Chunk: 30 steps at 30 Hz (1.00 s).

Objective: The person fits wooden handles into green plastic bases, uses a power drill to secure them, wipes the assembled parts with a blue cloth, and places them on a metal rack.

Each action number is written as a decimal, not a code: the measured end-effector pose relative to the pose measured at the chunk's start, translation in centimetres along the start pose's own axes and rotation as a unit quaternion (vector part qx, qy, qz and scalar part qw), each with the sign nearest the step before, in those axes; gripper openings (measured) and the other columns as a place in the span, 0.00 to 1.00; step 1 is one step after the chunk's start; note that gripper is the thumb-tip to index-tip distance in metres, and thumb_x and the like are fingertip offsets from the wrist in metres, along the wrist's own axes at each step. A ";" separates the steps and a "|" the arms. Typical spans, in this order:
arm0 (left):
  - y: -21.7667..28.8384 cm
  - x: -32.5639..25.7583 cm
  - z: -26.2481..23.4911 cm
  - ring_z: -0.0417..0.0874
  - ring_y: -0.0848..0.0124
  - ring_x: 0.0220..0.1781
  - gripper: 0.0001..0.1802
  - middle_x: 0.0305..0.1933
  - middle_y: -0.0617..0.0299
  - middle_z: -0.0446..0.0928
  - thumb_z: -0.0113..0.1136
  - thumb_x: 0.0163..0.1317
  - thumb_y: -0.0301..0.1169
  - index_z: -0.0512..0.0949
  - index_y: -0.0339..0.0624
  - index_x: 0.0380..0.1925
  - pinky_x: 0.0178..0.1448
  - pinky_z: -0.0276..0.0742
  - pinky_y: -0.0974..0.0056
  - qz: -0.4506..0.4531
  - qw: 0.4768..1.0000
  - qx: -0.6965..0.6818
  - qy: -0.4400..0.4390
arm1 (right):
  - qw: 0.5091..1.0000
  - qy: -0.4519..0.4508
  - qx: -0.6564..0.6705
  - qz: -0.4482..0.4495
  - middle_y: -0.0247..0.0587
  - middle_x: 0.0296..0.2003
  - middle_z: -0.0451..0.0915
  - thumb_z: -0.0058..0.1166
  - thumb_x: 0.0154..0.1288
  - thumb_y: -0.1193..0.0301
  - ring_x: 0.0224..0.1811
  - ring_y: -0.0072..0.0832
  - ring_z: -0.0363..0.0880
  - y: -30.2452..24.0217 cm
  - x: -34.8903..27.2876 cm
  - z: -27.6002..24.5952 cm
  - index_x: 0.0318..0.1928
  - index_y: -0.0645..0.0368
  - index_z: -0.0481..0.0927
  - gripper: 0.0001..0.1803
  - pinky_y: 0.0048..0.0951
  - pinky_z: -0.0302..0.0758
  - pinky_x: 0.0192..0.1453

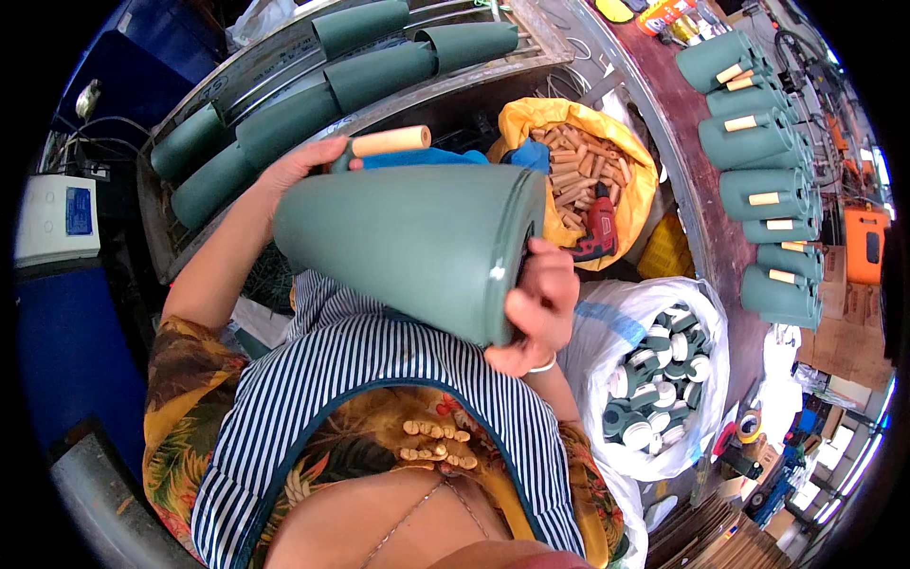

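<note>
Tilted in front of my chest is a large green tapered canister point(408, 247), its wide end toward the right. A pale wooden handle point(391, 141) stands out from a green bracket on its upper left side. My left hand point(305, 166) is closed on the canister by that bracket; the body hides part of its fingers. At the wide end my right hand point(540, 308) grips the rim with bent fingers, some hidden inside the recess.
A yellow sack point(640, 204) of wooden grips has a red power drill point(599, 228) at its edge. Nearer lies a white bag point(588, 398) of green-and-white caps. Green canisters point(379, 76) lie on a rack; handled ones point(749, 142) line the red-brown table point(697, 156) at right.
</note>
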<state>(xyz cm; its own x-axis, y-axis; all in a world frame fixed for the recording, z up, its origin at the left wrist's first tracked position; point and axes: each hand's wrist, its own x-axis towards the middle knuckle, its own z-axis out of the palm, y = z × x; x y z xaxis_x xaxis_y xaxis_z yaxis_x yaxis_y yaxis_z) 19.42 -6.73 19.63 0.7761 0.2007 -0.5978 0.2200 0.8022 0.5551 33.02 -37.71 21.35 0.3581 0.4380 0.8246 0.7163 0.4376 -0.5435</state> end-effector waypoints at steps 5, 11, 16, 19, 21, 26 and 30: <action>-0.6 -4.2 5.7 0.82 0.69 0.44 0.19 0.39 0.59 0.81 0.67 0.54 0.36 0.82 0.37 0.44 0.48 0.81 0.66 0.525 0.660 0.531 0.083 | 0.812 0.244 0.318 0.424 0.46 0.57 0.76 0.46 0.74 0.58 0.62 0.36 0.73 4.7 -1.9 0.6 0.67 0.65 0.66 0.29 0.39 0.70 0.66; -1.5 -6.5 6.1 0.84 0.67 0.45 0.16 0.40 0.59 0.83 0.68 0.53 0.36 0.84 0.40 0.40 0.54 0.82 0.60 0.636 0.275 0.701 -0.166 | 0.661 0.191 0.452 0.568 0.46 0.66 0.66 0.38 0.77 0.50 0.67 0.34 0.66 8.5 -3.3 1.0 0.69 0.65 0.61 0.33 0.40 0.62 0.71; 0.1 -3.8 0.9 0.83 0.70 0.44 0.17 0.42 0.61 0.83 0.61 0.62 0.31 0.80 0.38 0.51 0.50 0.80 0.67 0.231 0.938 0.212 0.150 | 0.944 0.049 0.046 0.325 0.43 0.56 0.71 0.30 0.78 0.50 0.62 0.32 0.67 4.6 -2.1 3.0 0.66 0.68 0.67 0.34 0.30 0.58 0.68; -5.0 -6.9 3.7 0.84 0.67 0.42 0.17 0.39 0.59 0.82 0.62 0.56 0.28 0.81 0.40 0.47 0.50 0.82 0.64 0.548 0.526 0.643 0.099 | 0.708 0.162 0.371 0.578 0.42 0.61 0.74 0.36 0.78 0.57 0.63 0.31 0.72 8.4 -2.0 1.7 0.65 0.63 0.68 0.27 0.36 0.66 0.68; -5.1 -7.9 4.7 0.84 0.66 0.43 0.16 0.40 0.59 0.82 0.64 0.51 0.29 0.84 0.43 0.42 0.51 0.81 0.62 0.613 0.341 0.701 -0.127 | 0.529 0.142 0.411 0.729 0.41 0.59 0.76 0.36 0.79 0.58 0.61 0.31 0.73 11.2 -3.4 0.6 0.63 0.62 0.70 0.25 0.35 0.67 0.67; -3.5 -7.1 2.6 0.84 0.73 0.42 0.13 0.42 0.60 0.83 0.65 0.59 0.28 0.82 0.43 0.45 0.50 0.81 0.65 0.368 0.791 0.442 0.207 | 0.794 0.197 0.243 0.522 0.41 0.59 0.75 0.32 0.80 0.57 0.62 0.29 0.72 5.1 -3.9 5.8 0.63 0.64 0.71 0.26 0.34 0.66 0.68; -3.1 -9.6 6.5 0.83 0.63 0.40 0.16 0.37 0.56 0.81 0.67 0.49 0.27 0.83 0.40 0.41 0.52 0.81 0.61 0.574 0.445 0.684 -0.068 | 0.695 0.143 0.292 0.641 0.44 0.59 0.74 0.36 0.79 0.55 0.61 0.31 0.72 8.1 -4.9 4.4 0.64 0.67 0.69 0.28 0.32 0.66 0.67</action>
<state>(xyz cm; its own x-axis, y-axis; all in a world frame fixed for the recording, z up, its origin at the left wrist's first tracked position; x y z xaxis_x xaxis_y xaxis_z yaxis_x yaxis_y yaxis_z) 15.18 -14.81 27.40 0.8491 -0.0738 0.5231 -0.2861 -0.8967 0.3378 34.44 -32.83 12.23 0.6426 0.6247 -0.4437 -0.6363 0.1124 -0.7632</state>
